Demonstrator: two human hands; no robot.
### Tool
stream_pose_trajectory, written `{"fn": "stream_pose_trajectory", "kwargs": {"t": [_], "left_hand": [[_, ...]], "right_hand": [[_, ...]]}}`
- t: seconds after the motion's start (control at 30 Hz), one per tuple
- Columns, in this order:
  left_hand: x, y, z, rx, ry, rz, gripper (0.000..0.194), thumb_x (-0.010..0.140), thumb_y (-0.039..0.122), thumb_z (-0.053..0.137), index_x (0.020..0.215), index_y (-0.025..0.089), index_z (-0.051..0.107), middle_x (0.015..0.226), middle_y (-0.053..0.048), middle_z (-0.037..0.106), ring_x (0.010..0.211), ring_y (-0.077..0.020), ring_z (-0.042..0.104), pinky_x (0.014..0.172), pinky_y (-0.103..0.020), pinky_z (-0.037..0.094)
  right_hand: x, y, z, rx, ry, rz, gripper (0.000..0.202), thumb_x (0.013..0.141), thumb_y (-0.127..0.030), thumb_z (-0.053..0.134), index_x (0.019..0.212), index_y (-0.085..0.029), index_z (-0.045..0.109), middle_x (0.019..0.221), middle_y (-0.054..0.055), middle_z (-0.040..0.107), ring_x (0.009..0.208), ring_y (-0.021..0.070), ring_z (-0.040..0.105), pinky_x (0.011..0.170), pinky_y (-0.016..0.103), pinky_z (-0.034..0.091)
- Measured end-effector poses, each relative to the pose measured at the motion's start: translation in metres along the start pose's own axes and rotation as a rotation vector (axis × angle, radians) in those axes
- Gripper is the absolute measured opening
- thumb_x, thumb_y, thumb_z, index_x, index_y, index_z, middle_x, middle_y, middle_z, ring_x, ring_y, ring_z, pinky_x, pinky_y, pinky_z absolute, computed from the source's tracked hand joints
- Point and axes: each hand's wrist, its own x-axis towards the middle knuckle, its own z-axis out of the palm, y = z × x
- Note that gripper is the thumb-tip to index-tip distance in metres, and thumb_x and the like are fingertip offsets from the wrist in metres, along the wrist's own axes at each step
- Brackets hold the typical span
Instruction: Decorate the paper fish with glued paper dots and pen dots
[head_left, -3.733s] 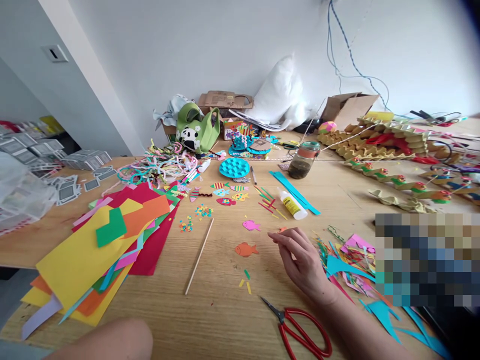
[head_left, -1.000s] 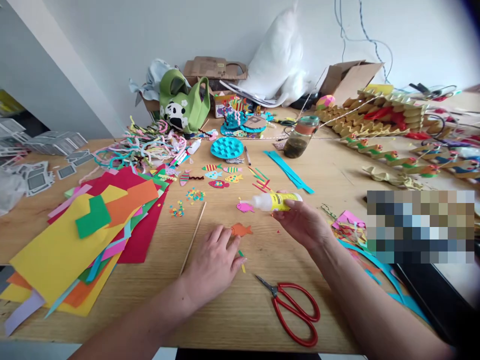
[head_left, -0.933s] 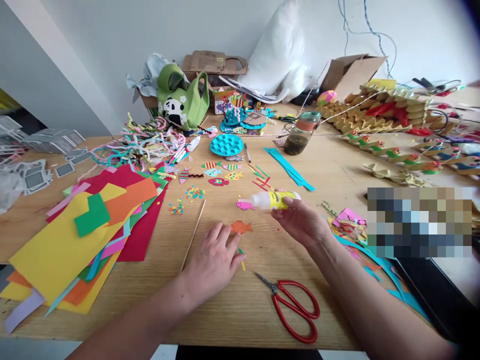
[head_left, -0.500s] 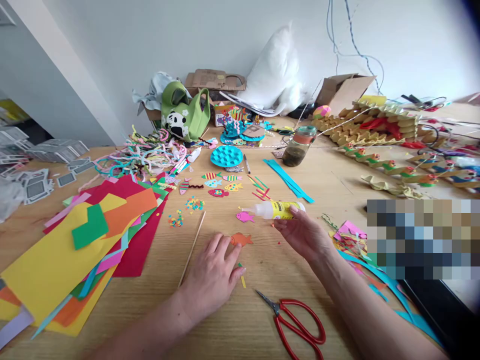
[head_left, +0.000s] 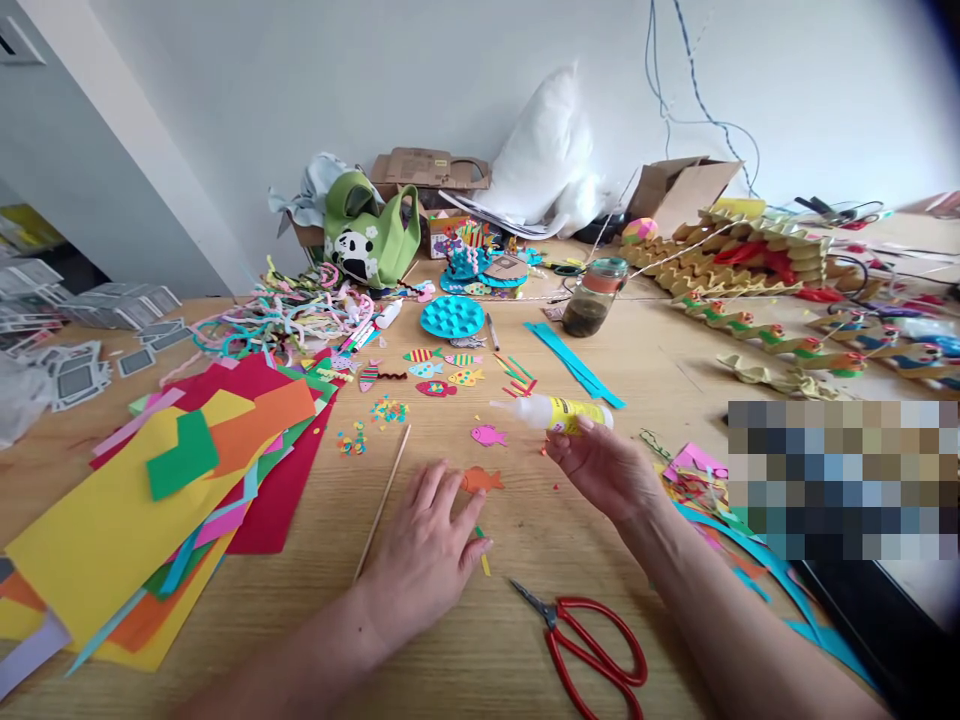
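Note:
My right hand [head_left: 600,462] holds a glue bottle [head_left: 559,412] with a yellow label, its nozzle pointing left above the table. My left hand [head_left: 431,530] rests on the wood with its fingers apart and nothing held, beside an orange paper fish [head_left: 482,480]. A pink paper fish [head_left: 489,435] lies below the nozzle. Near my left thumb is a thin green and yellow paper strip [head_left: 484,562]. A wooden stick [head_left: 384,495] lies left of my left hand, and red-handled scissors [head_left: 592,640] lie between my forearms.
Coloured paper sheets [head_left: 127,500] are stacked at the left. Decorated paper fish [head_left: 435,388], confetti [head_left: 390,408] and a blue scalloped disc [head_left: 452,317] lie further back. A glass jar [head_left: 589,305] stands behind blue strips [head_left: 574,365]. Paper scraps [head_left: 697,470] lie at the right.
The glue bottle has shifted slightly right, and its nozzle has moved away from the pink fish. My left hand has drawn back slightly from the orange fish, which now shows more.

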Motion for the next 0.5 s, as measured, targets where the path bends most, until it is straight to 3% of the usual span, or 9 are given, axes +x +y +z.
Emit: {"fn": "stream_pose_trajectory", "kwargs": {"t": [0.17, 0.5], "left_hand": [[-0.0001, -0.0001, -0.0018, -0.008, -0.022, -0.007, 0.043, 0.095, 0.044, 0.051, 0.129, 0.019, 0.060, 0.133, -0.015, 0.055, 0.132, -0.0354, 0.041, 0.109, -0.056, 0.037], [-0.0009, 0.0006, -0.0019, -0.014, -0.024, -0.030, 0.043, 0.096, 0.045, 0.048, 0.129, 0.020, 0.059, 0.133, -0.014, 0.054, 0.134, -0.0350, 0.039, 0.111, -0.055, 0.035]], "right_hand": [[0.0003, 0.0003, 0.0068, 0.100, 0.117, 0.034, 0.029, 0.055, -0.016, 0.088, 0.075, -0.020, 0.067, 0.074, -0.003, 0.068, 0.056, 0.0060, 0.058, 0.053, 0.015, 0.054], [0.0019, 0.0014, 0.0056, 0.180, 0.181, 0.058, 0.032, 0.053, -0.016, 0.089, 0.073, -0.020, 0.066, 0.075, -0.002, 0.069, 0.054, 0.0059, 0.057, 0.050, 0.015, 0.054]]}}
